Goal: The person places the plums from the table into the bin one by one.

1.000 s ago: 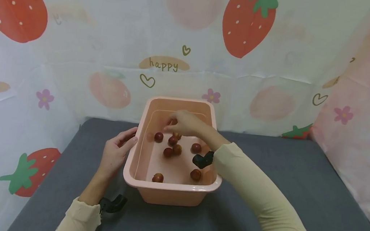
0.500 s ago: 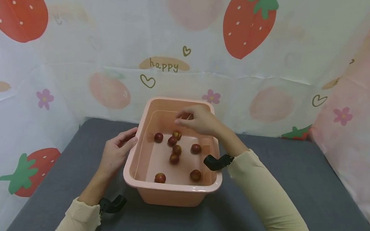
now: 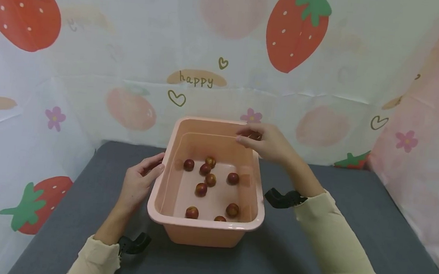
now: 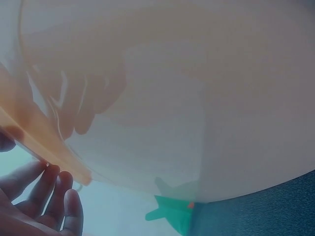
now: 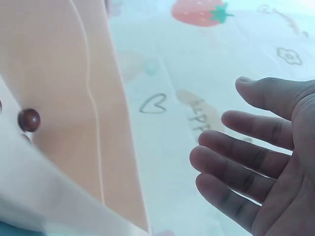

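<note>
A peach-coloured plastic basin (image 3: 205,237) stands on the dark cloth, with several dark-red plums lying apart or in contact on its floor. One plum (image 3: 201,189) is near the middle, another (image 3: 232,210) toward the near right corner. At the basin's left rim, my left hand (image 3: 140,178) touches the outer edge with thumb and fingertips; the left wrist view has its fingers (image 4: 64,194) just below the rim. My right hand (image 3: 267,141) hovers at the far right rim, fingers loosely bent. In the right wrist view this hand (image 5: 261,152) spreads its fingers around nothing.
A dark grey cloth (image 3: 351,233) covers the table around the basin. White curtains (image 3: 196,32) printed with strawberries, hearts and flowers rise behind it and at both sides. The basin's walls stand well above the plums.
My right hand has drawn out from inside the basin, moving right and back toward its far right rim. A few plums have rolled toward the near side. My left hand stays at the rim.
</note>
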Demonstrator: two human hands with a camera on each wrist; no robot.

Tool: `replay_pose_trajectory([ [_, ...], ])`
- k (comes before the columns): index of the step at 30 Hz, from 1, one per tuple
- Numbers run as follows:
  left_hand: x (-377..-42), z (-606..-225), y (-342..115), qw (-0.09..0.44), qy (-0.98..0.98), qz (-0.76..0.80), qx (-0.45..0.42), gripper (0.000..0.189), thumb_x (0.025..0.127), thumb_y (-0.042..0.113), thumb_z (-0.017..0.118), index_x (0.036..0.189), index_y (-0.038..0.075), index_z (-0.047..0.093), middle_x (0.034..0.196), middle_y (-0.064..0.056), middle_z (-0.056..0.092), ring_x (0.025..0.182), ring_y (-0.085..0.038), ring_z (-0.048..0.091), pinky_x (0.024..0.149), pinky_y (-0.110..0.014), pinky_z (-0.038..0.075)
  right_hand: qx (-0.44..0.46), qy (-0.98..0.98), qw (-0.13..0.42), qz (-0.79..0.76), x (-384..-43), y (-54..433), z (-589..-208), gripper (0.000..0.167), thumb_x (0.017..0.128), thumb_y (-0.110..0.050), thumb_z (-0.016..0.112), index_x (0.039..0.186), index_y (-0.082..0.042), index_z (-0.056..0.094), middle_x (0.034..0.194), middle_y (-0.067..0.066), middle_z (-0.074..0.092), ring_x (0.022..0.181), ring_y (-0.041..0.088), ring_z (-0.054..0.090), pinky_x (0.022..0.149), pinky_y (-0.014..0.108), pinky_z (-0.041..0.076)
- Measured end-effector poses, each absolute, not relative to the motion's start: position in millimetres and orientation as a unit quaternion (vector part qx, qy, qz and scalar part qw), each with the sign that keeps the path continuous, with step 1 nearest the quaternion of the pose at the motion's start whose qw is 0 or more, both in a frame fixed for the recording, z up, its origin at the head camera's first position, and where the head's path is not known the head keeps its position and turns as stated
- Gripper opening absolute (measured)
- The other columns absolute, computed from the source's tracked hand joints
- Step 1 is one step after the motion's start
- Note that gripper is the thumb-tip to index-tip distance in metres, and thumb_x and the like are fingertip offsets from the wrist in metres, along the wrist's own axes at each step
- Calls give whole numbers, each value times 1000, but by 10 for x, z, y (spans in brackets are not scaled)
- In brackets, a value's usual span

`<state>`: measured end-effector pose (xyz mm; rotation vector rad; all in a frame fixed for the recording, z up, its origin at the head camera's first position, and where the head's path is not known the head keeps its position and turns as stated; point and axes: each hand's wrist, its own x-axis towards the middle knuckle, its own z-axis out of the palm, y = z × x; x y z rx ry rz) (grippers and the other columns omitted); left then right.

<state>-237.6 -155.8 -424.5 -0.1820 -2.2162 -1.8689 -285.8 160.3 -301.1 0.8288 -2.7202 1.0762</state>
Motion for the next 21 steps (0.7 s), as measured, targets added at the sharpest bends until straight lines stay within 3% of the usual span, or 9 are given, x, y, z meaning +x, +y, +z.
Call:
replay_pose_trajectory([
  [9, -2374, -4232, -1562, 124, -751, -646, -58, 44, 95, 19, 63, 135, 3, 57, 135, -19, 59, 101, 11, 59, 84, -9, 51, 255, -887, 60, 381, -2746, 1898, -3016, 27, 95, -21, 64, 117, -5, 68, 106, 13, 71, 92, 25, 67, 82, 35, 56],
  [21, -2369, -4235, -1562, 119, -753, -644, -61, 42, 95, 19, 63, 135, 4, 58, 134, -19, 59, 101, 10, 59, 84, -9, 51, 229, -889, 77, 388, -2630, 2256, -3275, 30, 96, -22, 62, 117, -1, 67, 105, 16, 70, 88, 23, 65, 77, 20, 53],
])
